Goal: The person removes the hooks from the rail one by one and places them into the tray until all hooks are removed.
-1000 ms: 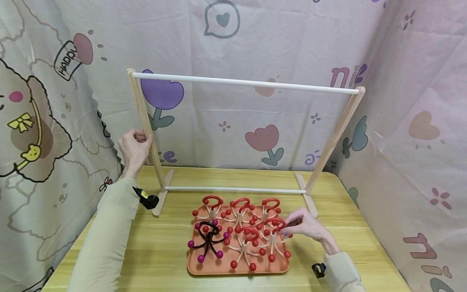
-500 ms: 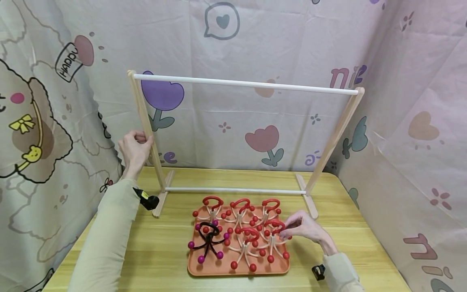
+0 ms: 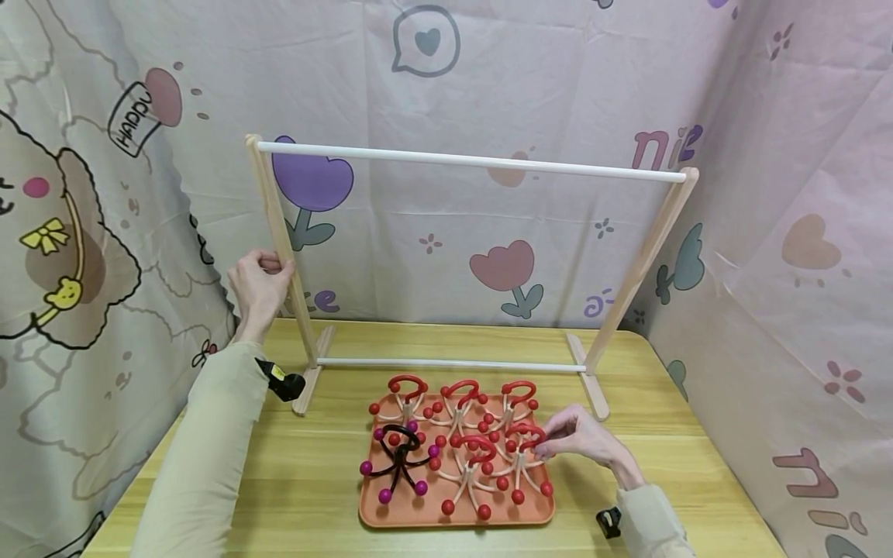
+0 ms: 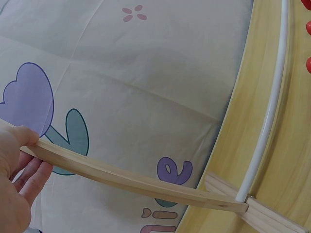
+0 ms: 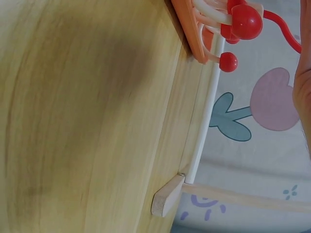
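Note:
My left hand (image 3: 258,288) grips the left wooden post (image 3: 301,310) of a rack with white rods; in the left wrist view thumb and fingers close around that post (image 4: 121,177). On the front right of an orange tray (image 3: 425,518), my right hand (image 3: 582,435) pinches the red hook of a multi-armed hanger (image 3: 520,459) with pale arms and red ball tips. Its legs stay low over the tray. Several similar red-hooked hangers (image 3: 467,479) stand beside and behind it. A black hanger (image 3: 399,457) with purple ball tips stands at the front left of the tray.
The rack's top rod (image 3: 474,160) spans high above the table (image 3: 307,473), its lower rod (image 3: 449,363) runs behind the tray. The right post (image 3: 642,267) rises behind my right hand. Printed curtains (image 3: 418,101) enclose the back and sides.
The pinched hanger has shifted slightly left and down on the tray, the right hand staying at its hook. The left hand keeps its grip on the post.

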### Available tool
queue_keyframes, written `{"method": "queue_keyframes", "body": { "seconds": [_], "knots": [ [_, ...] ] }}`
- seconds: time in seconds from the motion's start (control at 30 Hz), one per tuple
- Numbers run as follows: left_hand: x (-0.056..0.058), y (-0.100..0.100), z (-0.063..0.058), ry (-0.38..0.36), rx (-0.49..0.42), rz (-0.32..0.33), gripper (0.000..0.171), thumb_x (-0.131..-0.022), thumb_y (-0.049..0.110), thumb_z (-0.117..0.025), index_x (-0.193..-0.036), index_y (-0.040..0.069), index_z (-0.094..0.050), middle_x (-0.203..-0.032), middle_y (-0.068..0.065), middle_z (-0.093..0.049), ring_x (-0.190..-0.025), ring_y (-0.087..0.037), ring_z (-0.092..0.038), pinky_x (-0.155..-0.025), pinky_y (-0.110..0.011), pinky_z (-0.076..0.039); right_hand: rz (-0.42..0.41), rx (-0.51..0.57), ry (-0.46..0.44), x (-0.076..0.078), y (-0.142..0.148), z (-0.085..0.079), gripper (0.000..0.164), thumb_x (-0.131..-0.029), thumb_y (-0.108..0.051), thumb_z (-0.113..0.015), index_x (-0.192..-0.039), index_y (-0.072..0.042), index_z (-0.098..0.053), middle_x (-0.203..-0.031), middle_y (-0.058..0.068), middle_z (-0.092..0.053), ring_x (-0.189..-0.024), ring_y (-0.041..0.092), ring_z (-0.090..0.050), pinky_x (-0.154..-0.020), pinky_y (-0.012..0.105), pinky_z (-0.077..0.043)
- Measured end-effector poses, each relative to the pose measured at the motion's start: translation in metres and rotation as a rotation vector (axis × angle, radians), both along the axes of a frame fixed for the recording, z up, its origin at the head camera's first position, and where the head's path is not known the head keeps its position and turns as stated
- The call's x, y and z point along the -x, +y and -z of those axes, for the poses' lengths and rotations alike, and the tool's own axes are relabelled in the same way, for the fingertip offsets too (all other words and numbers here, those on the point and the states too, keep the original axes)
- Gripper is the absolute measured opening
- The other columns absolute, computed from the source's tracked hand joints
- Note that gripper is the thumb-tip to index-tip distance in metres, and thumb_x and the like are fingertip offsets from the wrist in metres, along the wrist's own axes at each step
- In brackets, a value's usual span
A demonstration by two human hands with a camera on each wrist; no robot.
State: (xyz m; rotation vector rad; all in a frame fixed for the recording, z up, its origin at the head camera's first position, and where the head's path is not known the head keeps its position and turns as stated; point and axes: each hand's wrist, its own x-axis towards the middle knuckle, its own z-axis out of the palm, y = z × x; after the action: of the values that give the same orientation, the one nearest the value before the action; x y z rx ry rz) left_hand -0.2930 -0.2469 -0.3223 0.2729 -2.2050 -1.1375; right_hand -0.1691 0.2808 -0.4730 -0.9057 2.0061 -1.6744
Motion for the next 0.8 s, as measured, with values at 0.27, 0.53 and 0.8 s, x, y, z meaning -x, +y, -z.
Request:
{"method": "queue_keyframes", "body": {
  "seconds": [0.27,0.53,0.8],
  "knots": [
    [0.000,0.000,0.001,-0.007,0.004,0.001,0.028,-0.091,0.023,-0.070,-0.107,0.000,-0.071,-0.092,-0.011,-0.069,-0.067,0.003,-0.047,-0.068,-0.016,-0.039,-0.047,0.023,-0.080,0.000,0.001,-0.001,0.022,-0.089,0.006,-0.067,-0.104,0.022,-0.065,-0.096,0.016,-0.078,-0.083,0.014,-0.077,-0.073,0.041,-0.061],
    [0.000,-0.001,0.002,0.036,0.004,0.010,0.028,-0.091,0.022,-0.070,-0.106,-0.001,-0.071,-0.087,-0.007,-0.068,-0.065,0.008,-0.046,-0.065,-0.013,-0.039,-0.047,0.072,-0.082,0.001,0.013,0.003,0.034,-0.088,0.011,-0.064,-0.120,0.020,-0.058,-0.102,0.027,-0.073,-0.085,0.017,-0.077,-0.074,0.046,-0.060],
    [-0.008,-0.003,0.009,0.086,-0.022,0.038,0.039,-0.092,0.026,-0.070,-0.121,0.000,-0.065,-0.114,-0.020,-0.072,-0.089,-0.011,-0.063,-0.087,-0.018,-0.043,0.197,0.109,-0.066,0.004,0.019,0.014,0.028,-0.096,0.006,-0.057,-0.123,0.007,-0.064,-0.099,-0.001,-0.078,-0.085,0.012,-0.075,-0.077,0.034,-0.061]
  ]
}}
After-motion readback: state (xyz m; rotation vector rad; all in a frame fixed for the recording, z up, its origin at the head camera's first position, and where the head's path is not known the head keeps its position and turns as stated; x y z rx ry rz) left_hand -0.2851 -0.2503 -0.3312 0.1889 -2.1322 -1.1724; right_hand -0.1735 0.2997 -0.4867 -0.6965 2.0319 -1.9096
